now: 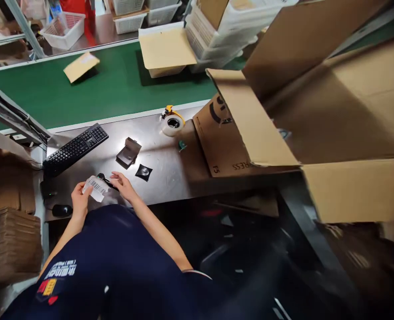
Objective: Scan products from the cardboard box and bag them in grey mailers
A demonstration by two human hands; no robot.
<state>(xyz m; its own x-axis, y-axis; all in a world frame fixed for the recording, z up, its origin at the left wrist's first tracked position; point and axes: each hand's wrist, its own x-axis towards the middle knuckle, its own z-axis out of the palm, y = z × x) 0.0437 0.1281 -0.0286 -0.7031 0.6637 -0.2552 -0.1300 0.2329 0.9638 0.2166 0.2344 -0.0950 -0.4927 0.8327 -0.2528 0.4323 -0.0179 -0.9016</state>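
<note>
My left hand (80,198) is closed on a white barcode label (97,188), held low over the near left of the metal bench. A small dark object (104,178) lies between my hands, partly hidden by the label; I cannot make out its kind. My right hand (123,186) is beside this object with its fingers apart, and I see nothing gripped in it. Beyond my right hand are an opened small dark box (128,153) and a black square packet (144,172) with a pale round mark, both lying on the bench.
A black keyboard (77,149) and a mouse (62,210) are at the left. A tape dispenser (173,123) stands near the back edge. Large open cardboard boxes (217,133) fill the right. Behind runs a green conveyor belt (117,89) carrying a brown envelope (81,66) and white baskets (213,49).
</note>
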